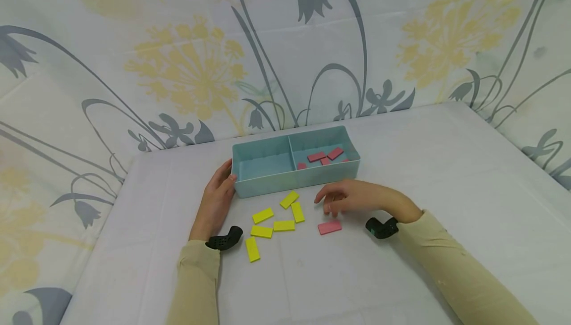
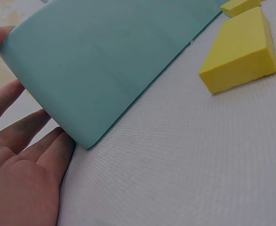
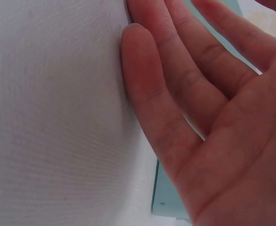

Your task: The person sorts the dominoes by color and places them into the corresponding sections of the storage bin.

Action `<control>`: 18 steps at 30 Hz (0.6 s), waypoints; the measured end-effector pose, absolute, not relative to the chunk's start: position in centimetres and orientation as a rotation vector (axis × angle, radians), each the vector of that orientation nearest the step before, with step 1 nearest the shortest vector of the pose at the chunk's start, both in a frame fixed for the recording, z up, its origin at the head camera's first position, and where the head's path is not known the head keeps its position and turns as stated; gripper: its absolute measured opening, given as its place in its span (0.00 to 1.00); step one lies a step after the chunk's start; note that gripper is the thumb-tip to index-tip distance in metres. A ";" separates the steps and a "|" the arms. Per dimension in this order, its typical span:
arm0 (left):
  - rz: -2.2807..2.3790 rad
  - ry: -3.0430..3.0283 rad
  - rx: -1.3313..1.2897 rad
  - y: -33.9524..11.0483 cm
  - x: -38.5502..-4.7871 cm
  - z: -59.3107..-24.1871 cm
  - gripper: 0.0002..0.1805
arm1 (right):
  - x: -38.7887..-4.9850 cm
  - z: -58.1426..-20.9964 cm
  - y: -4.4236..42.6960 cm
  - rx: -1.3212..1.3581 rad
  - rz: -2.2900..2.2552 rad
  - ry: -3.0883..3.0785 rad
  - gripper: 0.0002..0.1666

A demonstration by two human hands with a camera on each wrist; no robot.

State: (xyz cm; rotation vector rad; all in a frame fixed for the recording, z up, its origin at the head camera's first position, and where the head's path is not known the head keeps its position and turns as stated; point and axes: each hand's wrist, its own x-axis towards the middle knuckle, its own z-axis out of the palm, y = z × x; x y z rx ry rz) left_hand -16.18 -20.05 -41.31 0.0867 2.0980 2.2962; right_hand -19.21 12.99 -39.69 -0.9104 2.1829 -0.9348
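A light blue box [image 1: 296, 180] with two compartments stands on the table. My left hand [image 1: 217, 201] rests against its left end; in the left wrist view the fairly straight fingers touch the end wall [image 2: 58, 75]. Several pink blocks [image 1: 316, 156] lie in the right compartment, while no blocks show in the left one. Over the table in front of the box, my right hand [image 1: 357, 197] has loosely bent fingers and nothing in its grasp. Just below those fingers lies a single pink block [image 1: 329, 227]. The right wrist view shows the right palm and fingers [image 3: 142, 61] close to the cloth.
Several yellow blocks [image 1: 261, 231] lie scattered between the hands, in front of the box. A white cloth [image 1: 339, 280] covers the table. Behind it hangs a flower-patterned curtain [image 1: 285, 42]. Each wrist bears a black device [image 1: 382, 228].
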 end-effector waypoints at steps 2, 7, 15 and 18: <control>2.298 2.095 0.085 -20.0 -16.2 -41.3 0.33 | -19.1 -39.7 12.9 -0.898 -0.912 2.187 0.14; 2.300 2.092 0.079 -20.0 -16.3 -41.3 0.35 | -18.7 -39.6 12.6 -0.893 -0.859 2.191 0.14; 2.299 2.090 0.077 -20.1 -16.3 -41.4 0.32 | -18.0 -39.3 11.9 -0.911 -0.708 2.283 0.10; 2.314 2.074 0.061 -20.2 -16.5 -41.7 0.30 | -17.8 -39.1 11.7 -0.943 -0.644 2.310 0.11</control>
